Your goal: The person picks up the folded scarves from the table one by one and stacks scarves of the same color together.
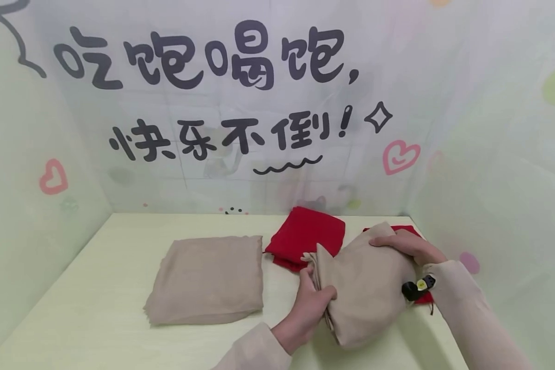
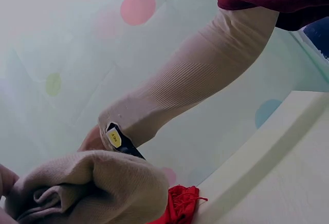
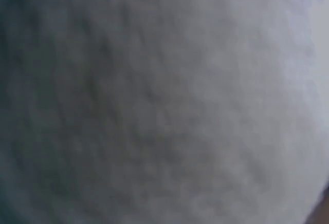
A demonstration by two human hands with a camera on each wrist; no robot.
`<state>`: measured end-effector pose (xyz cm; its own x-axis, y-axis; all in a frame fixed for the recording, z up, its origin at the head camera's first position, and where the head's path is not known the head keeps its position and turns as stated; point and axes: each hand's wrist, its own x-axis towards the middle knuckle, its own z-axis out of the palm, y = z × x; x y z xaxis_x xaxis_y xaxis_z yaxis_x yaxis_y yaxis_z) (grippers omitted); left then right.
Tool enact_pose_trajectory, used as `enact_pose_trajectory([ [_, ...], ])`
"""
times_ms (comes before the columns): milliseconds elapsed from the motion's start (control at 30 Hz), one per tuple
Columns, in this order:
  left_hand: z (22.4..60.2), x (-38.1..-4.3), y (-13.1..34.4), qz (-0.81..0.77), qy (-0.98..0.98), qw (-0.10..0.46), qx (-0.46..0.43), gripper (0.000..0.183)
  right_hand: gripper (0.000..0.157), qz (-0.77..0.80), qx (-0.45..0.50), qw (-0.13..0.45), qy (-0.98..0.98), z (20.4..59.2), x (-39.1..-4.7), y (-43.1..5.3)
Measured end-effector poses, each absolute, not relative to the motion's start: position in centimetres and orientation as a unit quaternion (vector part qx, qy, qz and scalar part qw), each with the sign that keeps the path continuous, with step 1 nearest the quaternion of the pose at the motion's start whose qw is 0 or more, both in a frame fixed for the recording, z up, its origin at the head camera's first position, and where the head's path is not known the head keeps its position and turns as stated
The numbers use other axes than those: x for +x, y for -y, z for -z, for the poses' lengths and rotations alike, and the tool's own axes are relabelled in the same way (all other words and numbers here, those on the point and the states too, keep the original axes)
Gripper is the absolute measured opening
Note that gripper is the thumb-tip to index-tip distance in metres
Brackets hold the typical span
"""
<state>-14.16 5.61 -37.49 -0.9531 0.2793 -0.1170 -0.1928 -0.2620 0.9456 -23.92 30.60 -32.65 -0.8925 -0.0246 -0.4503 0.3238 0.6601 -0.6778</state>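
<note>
Both hands hold a folded beige scarf with a fringed edge, raised and tilted above the right side of the table. My left hand grips its left edge, thumb lying across the front face. At the upper right edge, my right hand grips the cloth, its other fingers hidden behind. In the left wrist view the rolled folds of the beige scarf show from below. Beige cloth fills the right wrist view, blurred. A second beige scarf lies folded flat on the left of the table.
A folded red scarf lies at the back, just behind my left hand. Another red scarf, with tassels, is mostly covered by the held cloth on the right. The pale table meets printed fabric walls at the back and sides.
</note>
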Motion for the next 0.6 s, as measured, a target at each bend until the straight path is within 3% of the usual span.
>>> enact_pose_trajectory([
  [600,37.1,-14.8,-1.6,-0.79,-0.603,0.112,-0.001,0.063,0.065,0.417,0.05,0.203,-0.885,33.4,-24.7,-26.4],
])
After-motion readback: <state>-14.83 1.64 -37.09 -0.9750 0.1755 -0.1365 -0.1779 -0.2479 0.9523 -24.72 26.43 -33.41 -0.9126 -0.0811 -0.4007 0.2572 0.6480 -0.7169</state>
